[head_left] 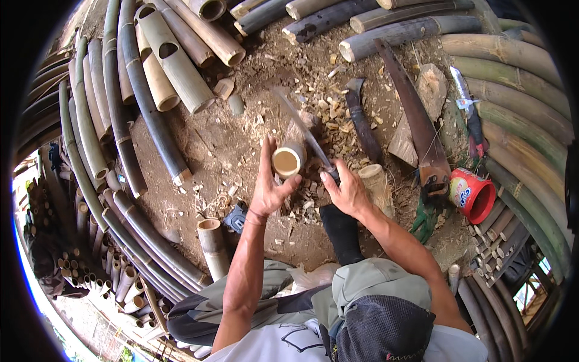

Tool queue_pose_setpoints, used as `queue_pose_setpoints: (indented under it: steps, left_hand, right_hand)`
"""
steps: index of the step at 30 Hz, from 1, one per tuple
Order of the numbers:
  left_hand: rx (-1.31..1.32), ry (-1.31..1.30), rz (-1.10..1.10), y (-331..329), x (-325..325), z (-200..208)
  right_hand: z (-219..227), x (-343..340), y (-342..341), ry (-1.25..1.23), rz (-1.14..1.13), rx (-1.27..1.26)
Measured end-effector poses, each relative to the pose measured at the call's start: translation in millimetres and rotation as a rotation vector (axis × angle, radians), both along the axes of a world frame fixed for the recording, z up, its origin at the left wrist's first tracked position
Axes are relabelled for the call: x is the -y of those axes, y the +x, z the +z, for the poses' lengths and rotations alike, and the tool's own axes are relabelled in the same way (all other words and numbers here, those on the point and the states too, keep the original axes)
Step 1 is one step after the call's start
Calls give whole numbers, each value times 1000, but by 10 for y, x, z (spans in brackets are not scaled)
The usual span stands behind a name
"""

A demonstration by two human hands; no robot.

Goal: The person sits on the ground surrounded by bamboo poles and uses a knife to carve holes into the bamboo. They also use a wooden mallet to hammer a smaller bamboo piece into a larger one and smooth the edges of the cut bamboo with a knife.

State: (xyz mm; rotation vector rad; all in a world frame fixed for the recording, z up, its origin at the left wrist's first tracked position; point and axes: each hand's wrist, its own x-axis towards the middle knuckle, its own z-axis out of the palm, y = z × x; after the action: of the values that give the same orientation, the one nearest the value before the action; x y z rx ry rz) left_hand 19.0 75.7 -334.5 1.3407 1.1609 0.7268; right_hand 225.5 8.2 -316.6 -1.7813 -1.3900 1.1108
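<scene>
A short hollow bamboo section (286, 161) stands in the middle, its pale cut rim facing up. My left hand (268, 184) is closed around its left and near sides, with the thumb by the near rim. My right hand (347, 187) grips the dark handle of a long knife (304, 130). The blade slants up and to the left, passing just right of the bamboo section; I cannot tell whether it touches. Partly hidden behind the blade, a wood block (295, 128) lies beyond the section. Pale wood chips (332, 111) litter the ground around it.
To the right lie a handsaw (416, 114), a dark curved sheath (362, 120), a red plastic tub (473, 196) and another taped tool (467, 111). A tape measure (236, 217) and a bamboo piece (212, 244) are at near left. Bamboo poles (151, 96) surround the area.
</scene>
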Motion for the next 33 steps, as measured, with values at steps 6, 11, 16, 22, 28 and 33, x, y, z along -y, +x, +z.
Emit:
queue_pose_setpoints:
  steps: [6, 11, 16, 22, 28, 33]
  left_hand:
    - [-197, -82, 162, 78, 163, 1]
    - [-168, -69, 181, 87, 163, -6]
    - [-82, -108, 213, -22, 243, -215]
    - [-106, -146, 189, 96, 157, 31]
    - [-130, 22, 199, 120, 202, -27]
    - [-255, 58, 177, 160, 203, 42]
  right_hand:
    - [404, -158, -62, 279, -34, -101]
    - [24, -43, -60, 215, 83, 111]
    - [227, -215, 33, -118, 92, -33]
    - [3, -39, -53, 212, 2, -4]
    - [-194, -94, -4, -267, 120, 122]
    - [-53, -104, -36, -9, 3, 73]
